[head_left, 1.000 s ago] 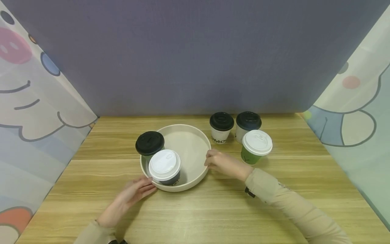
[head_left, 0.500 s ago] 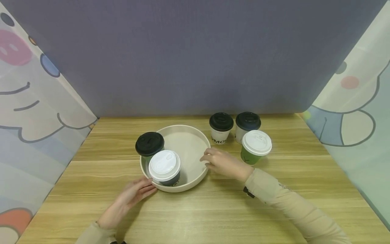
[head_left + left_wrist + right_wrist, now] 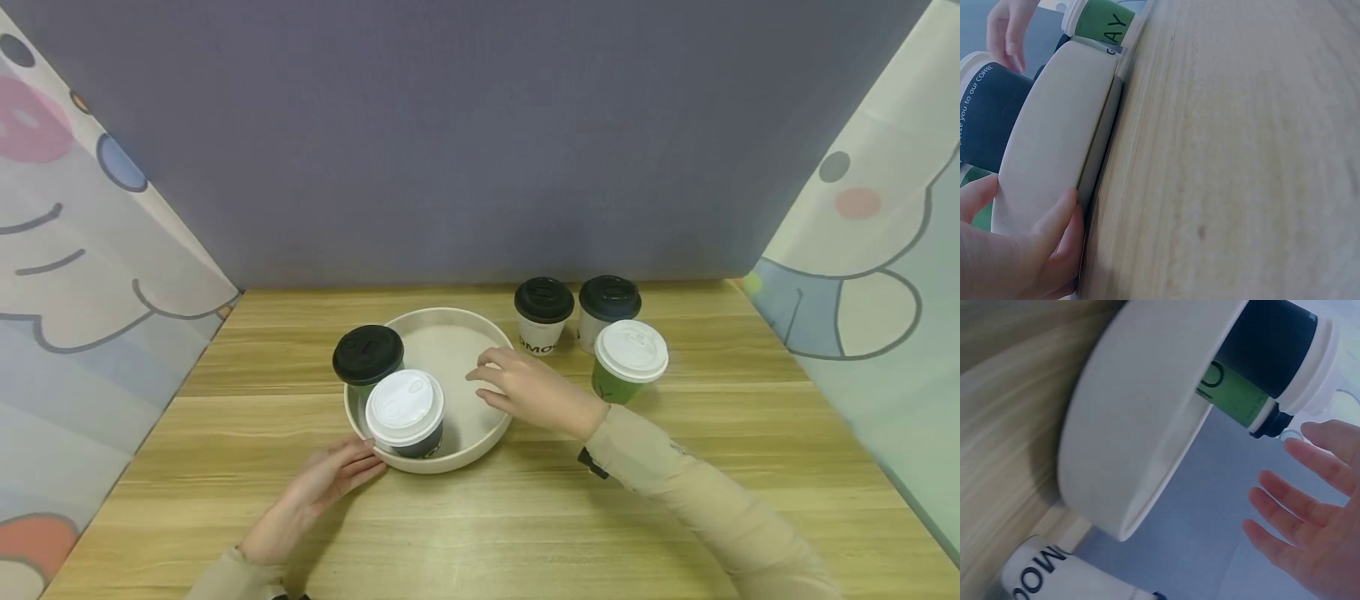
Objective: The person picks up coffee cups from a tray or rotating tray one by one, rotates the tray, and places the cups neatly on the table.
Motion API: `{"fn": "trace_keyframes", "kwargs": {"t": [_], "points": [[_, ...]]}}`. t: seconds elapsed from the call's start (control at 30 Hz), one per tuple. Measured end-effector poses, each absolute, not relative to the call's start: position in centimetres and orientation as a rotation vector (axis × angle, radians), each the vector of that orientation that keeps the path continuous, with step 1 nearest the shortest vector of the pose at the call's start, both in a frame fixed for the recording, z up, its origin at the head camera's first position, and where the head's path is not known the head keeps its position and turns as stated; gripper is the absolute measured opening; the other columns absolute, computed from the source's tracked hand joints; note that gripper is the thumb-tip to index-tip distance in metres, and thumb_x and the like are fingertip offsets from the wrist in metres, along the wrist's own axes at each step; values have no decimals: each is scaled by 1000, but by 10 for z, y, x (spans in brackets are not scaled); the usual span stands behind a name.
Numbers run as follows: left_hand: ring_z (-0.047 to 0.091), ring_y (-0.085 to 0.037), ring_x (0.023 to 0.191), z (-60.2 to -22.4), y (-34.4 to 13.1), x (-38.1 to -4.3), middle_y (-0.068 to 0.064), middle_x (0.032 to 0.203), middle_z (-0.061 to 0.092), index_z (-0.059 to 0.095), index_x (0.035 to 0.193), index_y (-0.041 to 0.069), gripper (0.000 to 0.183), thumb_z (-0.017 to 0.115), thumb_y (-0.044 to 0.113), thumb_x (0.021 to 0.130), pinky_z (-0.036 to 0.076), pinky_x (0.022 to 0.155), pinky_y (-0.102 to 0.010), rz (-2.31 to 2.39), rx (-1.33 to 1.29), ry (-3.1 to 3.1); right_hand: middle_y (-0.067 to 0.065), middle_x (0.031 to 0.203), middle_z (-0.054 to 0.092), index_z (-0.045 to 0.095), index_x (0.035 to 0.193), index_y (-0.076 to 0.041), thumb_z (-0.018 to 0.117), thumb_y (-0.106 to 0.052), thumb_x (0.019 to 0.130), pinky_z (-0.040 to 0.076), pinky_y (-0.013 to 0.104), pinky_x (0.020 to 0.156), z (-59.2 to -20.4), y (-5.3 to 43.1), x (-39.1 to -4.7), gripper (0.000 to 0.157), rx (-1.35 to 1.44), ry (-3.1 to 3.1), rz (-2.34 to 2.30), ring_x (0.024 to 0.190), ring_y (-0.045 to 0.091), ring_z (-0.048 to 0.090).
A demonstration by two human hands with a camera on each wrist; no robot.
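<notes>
A round cream tray (image 3: 450, 337) with a raised rim stands on the wooden table. Inside its left part are two lidded paper coffee cups: a green cup with a black lid (image 3: 367, 354), and in front of it a dark cup with a white lid (image 3: 406, 407). My left hand (image 3: 333, 479) grips the tray's front-left side; in the left wrist view its thumb is at the rim and its fingers lie low on the outer wall. Over the tray's right side hangs my right hand (image 3: 528, 387), fingers spread and holding nothing, as the right wrist view (image 3: 1310, 512) confirms.
Right of the tray stand two white cups with black lids, one nearer the tray (image 3: 543, 312) and one beside it (image 3: 609, 308). A green cup with a white lid (image 3: 630, 362) is in front of them. A grey panel (image 3: 480, 150) rises behind the table.
My right hand has let go of the tray's right rim and moved left over the tray, its fingers spreading. The left hand, tray and cups stay put.
</notes>
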State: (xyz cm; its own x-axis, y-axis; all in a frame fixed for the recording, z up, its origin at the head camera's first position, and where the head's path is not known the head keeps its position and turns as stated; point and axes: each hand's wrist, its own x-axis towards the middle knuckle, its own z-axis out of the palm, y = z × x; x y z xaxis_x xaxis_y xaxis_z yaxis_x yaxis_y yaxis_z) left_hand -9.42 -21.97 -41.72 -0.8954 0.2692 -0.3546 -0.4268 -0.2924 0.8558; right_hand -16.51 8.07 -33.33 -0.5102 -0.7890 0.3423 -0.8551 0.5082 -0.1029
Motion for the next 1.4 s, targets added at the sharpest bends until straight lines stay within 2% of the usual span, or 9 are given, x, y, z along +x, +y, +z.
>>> {"fn": "trace_keyframes", "kwargs": {"t": [0.23, 0.57, 0.73, 1.03, 1.4], "points": [[58, -17, 92, -418, -219, -94, -8, 94, 58, 22, 121, -17, 44, 45, 4, 90, 45, 93, -34, 2227, -206, 1541, 7, 106, 54, 59, 112, -10, 56, -24, 87, 46, 30, 89, -325, 68, -165, 28, 1395, -2468, 376, 99, 18, 51], [57, -17, 94, -418, -219, -94, -8, 96, 57, 4, 128, -21, 61, 44, 4, 90, 44, 94, -35, 2211, -193, 1551, 8, 109, 54, 56, 116, -10, 54, -28, 88, 41, 30, 94, -312, 49, -163, 33, 1419, -2448, 402, 103, 19, 49], [57, -16, 93, -416, -219, -94, -7, 96, 57, 4, 127, -21, 59, 43, 4, 90, 44, 94, -34, 2206, -187, 1539, 9, 110, 53, 55, 117, -11, 55, -29, 87, 42, 30, 92, -307, 38, -160, 35, 1445, -2427, 414, 103, 20, 49], [57, -17, 93, -414, -218, -94, -7, 94, 57, 18, 121, -18, 47, 44, 4, 89, 44, 94, -34, 2199, -202, 1551, 10, 115, 50, 52, 121, -12, 53, -33, 88, 41, 30, 93, -306, 22, -156, 40, 1509, -2488, 415, 106, 20, 47], [56, -17, 95, -413, -219, -94, -7, 97, 56, 8, 127, -20, 56, 42, 6, 91, 43, 95, -34, 2180, -187, 1557, 11, 124, 45, 49, 124, -14, 53, -41, 86, 35, 31, 101, -309, 6, -151, 47, 1541, -2564, 278, 115, 20, 41]]}}
